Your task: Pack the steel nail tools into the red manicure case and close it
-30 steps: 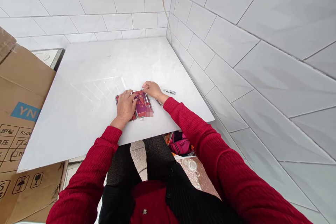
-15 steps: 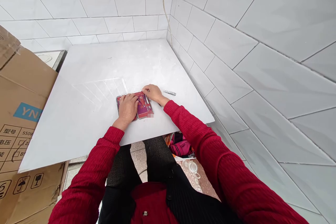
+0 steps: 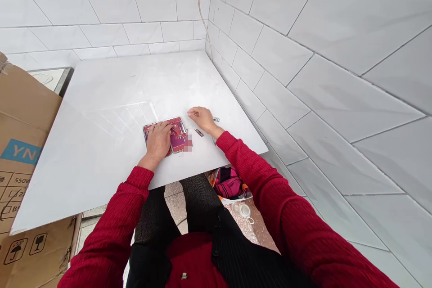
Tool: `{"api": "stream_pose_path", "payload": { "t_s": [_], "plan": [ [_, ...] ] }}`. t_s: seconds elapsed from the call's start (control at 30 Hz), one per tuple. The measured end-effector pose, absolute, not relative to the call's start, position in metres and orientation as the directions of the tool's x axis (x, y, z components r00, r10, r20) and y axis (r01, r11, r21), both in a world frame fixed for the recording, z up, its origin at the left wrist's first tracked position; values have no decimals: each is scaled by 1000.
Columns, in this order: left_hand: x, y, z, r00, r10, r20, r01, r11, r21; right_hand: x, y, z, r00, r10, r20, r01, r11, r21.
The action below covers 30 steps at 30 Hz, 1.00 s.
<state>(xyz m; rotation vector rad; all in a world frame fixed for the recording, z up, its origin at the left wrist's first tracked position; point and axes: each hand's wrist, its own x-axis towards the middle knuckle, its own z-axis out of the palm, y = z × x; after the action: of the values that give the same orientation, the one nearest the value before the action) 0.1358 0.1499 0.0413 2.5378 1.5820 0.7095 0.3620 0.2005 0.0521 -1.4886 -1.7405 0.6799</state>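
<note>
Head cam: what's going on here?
A person's left hand rests on an open red case on a white table. The right hand is apart from it, fingertips together; whether they hold anything is unclear. A small metal tool lies between case and right wrist.

One view, worn on the head, facing forward and down over the wearer's lap (image 3: 202, 198): red sleeves (image 3: 111, 225) run up from the bottom edge, left hand (image 3: 158, 141) and right hand (image 3: 203, 119) show at middle distance over the worktop (image 3: 84, 166), far wall (image 3: 104, 9) behind, right wall (image 3: 320, 99) sweeping in close.
</note>
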Motion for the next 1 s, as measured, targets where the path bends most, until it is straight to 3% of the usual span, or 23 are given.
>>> {"api": "stream_pose_path", "payload": {
  "t_s": [0.27, 0.43, 0.67, 0.83, 1.0],
  "plan": [
    [119, 129, 31, 316, 839, 444, 820, -477, 318, 420, 150, 76, -20, 1000, -15, 841, 9, -541],
    [107, 100, 25, 242, 838, 490, 809, -453, 375, 402, 131, 83, -135, 989, -67, 922, 100, -373],
    [98, 69, 14, 220, 843, 490, 805, -441, 398, 373, 139, 87, -160, 969, -191, 984, 140, -111],
    [95, 66, 11, 210, 855, 474, 800, -429, 419, 368, 142, 93, -178, 950, -255, 984, 162, -80],
    [96, 66, 11, 227, 862, 454, 793, -434, 428, 366, 142, 102, -149, 936, -318, 981, 99, -166]
  ]
}}
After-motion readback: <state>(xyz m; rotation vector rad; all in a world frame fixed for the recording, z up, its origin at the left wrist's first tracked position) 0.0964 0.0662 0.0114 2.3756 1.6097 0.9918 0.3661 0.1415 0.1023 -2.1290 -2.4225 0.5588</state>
